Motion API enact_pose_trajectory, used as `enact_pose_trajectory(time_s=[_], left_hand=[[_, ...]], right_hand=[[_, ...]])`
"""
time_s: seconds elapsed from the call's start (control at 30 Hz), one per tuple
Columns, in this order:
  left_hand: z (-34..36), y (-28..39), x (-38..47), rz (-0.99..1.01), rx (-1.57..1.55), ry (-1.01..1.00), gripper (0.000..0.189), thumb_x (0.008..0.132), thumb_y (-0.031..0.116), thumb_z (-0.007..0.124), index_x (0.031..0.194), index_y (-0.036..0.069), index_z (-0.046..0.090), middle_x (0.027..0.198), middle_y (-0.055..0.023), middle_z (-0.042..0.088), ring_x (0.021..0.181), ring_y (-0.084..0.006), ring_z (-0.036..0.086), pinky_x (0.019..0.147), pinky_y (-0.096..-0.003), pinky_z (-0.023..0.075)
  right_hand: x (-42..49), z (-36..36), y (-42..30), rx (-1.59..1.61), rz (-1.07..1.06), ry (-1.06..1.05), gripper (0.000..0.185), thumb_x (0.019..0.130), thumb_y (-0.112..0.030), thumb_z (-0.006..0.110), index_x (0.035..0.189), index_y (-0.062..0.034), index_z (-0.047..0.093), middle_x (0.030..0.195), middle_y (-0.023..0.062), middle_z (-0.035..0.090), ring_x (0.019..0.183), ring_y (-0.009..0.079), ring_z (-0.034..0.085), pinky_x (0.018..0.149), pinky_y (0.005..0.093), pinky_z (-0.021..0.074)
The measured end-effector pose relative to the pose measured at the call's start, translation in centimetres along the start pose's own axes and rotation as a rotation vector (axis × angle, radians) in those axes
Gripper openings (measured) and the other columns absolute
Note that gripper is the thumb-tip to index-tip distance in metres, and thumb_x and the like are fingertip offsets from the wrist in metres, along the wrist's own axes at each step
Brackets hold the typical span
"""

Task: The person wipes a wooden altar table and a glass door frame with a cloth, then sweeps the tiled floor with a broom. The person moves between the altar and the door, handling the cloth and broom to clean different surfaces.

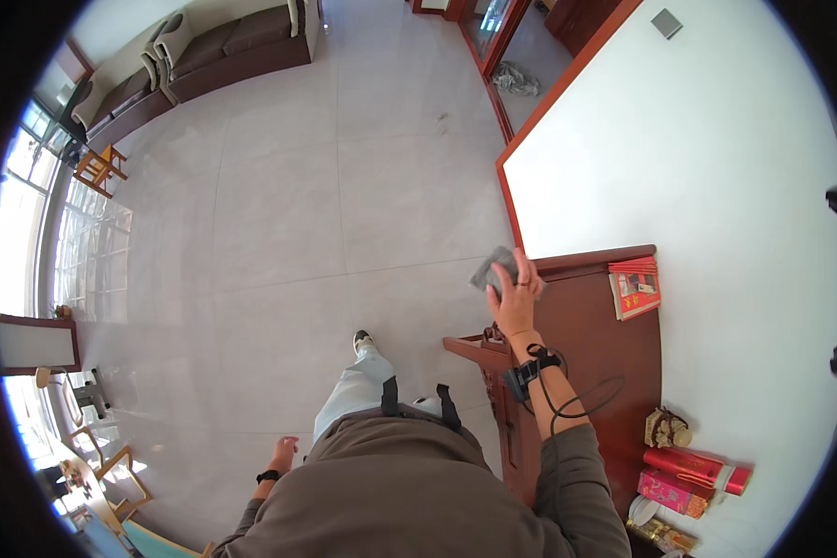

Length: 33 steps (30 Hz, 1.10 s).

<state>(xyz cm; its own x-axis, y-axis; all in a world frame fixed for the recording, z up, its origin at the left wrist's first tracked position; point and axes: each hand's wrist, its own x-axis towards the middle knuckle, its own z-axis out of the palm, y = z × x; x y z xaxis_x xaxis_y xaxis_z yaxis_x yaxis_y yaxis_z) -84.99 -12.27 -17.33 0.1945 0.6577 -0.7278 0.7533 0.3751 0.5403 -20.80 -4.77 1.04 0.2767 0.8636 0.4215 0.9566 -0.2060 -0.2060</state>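
My right hand (516,300) grips a crumpled grey cloth (494,268) at the far end of a dark red-brown wooden cabinet (593,363). Part of the cloth lies under the fingers, and its near corner hangs out past the cabinet's edge. A ring is on one finger, and a strapped device with a thin black cable sits at the wrist. Down by my left side hangs my left hand (284,453), with a dark band on its wrist. Its fingers are small in view and partly curled, and nothing shows in them.
Red booklets (635,287) lie on the cabinet top by the white wall (725,209). Nearer stand a pale figurine (667,427), a red cylinder (694,467) and a pink box (669,492). A carved wooden ledge (478,351) juts toward my legs. Sofas (237,49) and a small wooden chair (100,169) stand far left.
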Motion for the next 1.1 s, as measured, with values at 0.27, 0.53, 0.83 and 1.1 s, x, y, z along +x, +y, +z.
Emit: enact_pose_trajectory(time_s=[0.27, 0.53, 0.83, 1.1], left_hand=[[-9.6, 5.1, 7.2, -0.293, -0.218, 0.193, 0.024, 0.081, 0.020, 0.047, 0.091, 0.005, 0.063, 0.064, -0.0034, 0.056, 0.060, -0.0119, 0.050, 0.054, -0.0278, 0.0386], [-12.9, 7.6, 11.1, -0.266, -0.237, 0.242, 0.022, 0.081, 0.018, 0.048, 0.090, 0.005, 0.063, 0.064, -0.0030, 0.056, 0.060, -0.0111, 0.049, 0.056, -0.0264, 0.0388], [-12.8, 6.3, 9.7, -0.210, -0.207, 0.196, 0.022, 0.081, 0.016, 0.049, 0.091, 0.002, 0.063, 0.064, -0.0046, 0.056, 0.057, -0.0115, 0.049, 0.052, -0.0271, 0.0385], [-13.5, 5.0, 11.9, -0.259, -0.125, 0.258, 0.025, 0.080, 0.020, 0.048, 0.093, 0.005, 0.064, 0.064, -0.0049, 0.059, 0.058, -0.0126, 0.052, 0.053, -0.0280, 0.0408]], right_hand=[[1.4, 2.2, 0.7, -0.055, 0.179, 0.006, 0.028, 0.086, -0.029, 0.055, 0.112, -0.0166, 0.052, 0.137, 0.0076, 0.032, 0.131, 0.0327, 0.024, 0.106, 0.0560, 0.0142], [1.5, 3.8, 1.2, 0.099, 0.288, 0.216, 0.025, 0.091, -0.025, 0.046, 0.104, -0.0042, 0.048, 0.136, 0.0146, 0.031, 0.128, 0.0345, 0.026, 0.104, 0.0502, 0.0207], [2.0, 7.9, 8.8, 0.028, 1.042, 0.685, 0.040, 0.091, -0.029, 0.045, 0.103, 0.0095, 0.043, 0.129, 0.0241, 0.031, 0.108, 0.0341, 0.043, 0.090, 0.0428, 0.0402], [-0.3, 6.2, 20.8, -0.322, 1.034, 0.537, 0.042, 0.086, -0.031, 0.050, 0.098, 0.0087, 0.054, 0.107, 0.0267, 0.053, 0.099, 0.0383, 0.051, 0.086, 0.0445, 0.0413]])
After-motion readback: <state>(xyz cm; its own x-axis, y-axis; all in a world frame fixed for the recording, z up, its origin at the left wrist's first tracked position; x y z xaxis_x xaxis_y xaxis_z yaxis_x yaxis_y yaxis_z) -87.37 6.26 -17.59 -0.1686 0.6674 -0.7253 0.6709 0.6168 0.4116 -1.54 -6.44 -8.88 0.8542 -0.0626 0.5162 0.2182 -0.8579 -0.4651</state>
